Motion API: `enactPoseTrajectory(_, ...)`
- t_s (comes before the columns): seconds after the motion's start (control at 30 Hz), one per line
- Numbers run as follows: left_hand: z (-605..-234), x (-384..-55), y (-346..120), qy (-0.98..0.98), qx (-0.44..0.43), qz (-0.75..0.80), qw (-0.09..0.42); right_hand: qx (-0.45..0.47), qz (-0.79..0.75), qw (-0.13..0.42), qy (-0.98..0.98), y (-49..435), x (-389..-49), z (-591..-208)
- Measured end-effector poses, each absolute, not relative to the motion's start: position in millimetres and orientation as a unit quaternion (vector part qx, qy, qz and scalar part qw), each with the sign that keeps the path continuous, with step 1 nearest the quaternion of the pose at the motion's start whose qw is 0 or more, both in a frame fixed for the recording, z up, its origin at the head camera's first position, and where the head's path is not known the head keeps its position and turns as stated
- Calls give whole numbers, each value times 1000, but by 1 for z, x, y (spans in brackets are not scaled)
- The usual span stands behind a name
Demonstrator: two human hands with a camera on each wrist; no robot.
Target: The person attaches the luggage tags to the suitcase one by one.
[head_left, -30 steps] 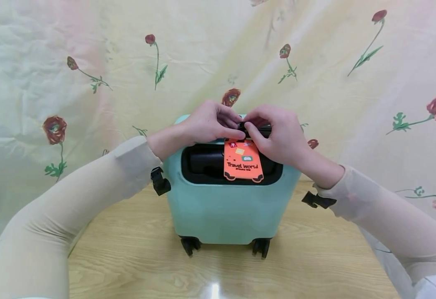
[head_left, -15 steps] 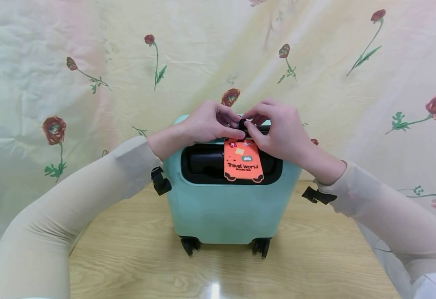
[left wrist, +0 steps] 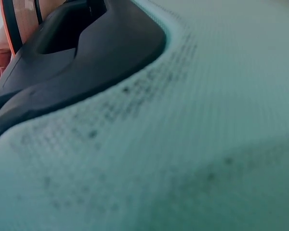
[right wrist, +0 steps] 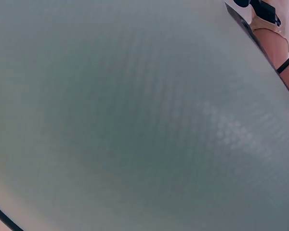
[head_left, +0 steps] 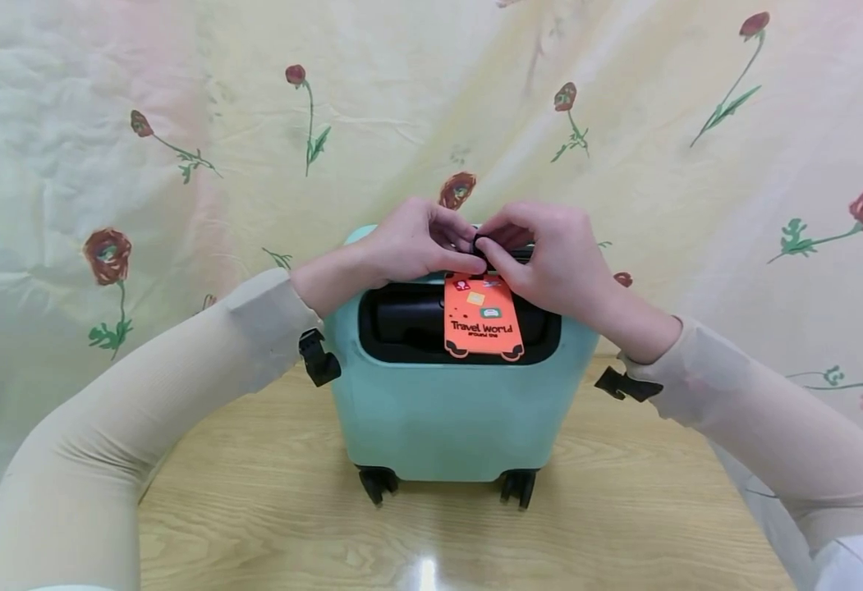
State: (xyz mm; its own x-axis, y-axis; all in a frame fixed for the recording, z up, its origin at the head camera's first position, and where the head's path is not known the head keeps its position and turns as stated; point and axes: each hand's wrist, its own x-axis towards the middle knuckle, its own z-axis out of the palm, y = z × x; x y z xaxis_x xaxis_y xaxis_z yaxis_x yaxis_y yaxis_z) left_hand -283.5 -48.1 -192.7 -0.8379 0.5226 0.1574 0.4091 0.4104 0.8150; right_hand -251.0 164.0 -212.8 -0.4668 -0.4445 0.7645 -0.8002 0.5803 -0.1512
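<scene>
Small mint-green suitcase [head_left: 452,410] stands upright on its black wheels [head_left: 377,484] on the wooden tabletop [head_left: 268,509], middle of the head view, in front of a flowered cloth backdrop [head_left: 180,123]; orange luggage tag [head_left: 484,318] printed "Travel world" hangs flat over the black handle recess [head_left: 401,324] on the near top of the case, its top end up under the fingertips; left hand [head_left: 409,242] has its fingers curled in, pinching at the black strap loop [head_left: 484,244] of the tag at the handle; right hand [head_left: 549,258] likewise curled, thumb and forefinger pinching the same strap from the other side; the two hands nearly touch over it; exact strap routing hidden by the fingers; both wrist views show only blurred teal shell very close up, left wrist view also catching the black recess [left wrist: 82,53] and an orange edge of the tag [left wrist: 20,19]; handling judgement: tag looks thin, light, flexible rubbery plastic, not fragile, bends rather than breaks; strap is thin and soft, probably fiddly and a bit slippery, best taken by fingertip pinch near its end or at the loop, not by the tag body; suitcase is a rigid textured shell, likely light for its size, may roll on its wheels if pushed, so steady it at the top edge or handle
</scene>
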Motion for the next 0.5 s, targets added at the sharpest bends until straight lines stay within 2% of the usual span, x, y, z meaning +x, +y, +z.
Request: enactPoseTrajectory(0.5, -194, -284, -49, 833, 286, 470, 60, 374, 259, 360, -815, 165, -251, -221)
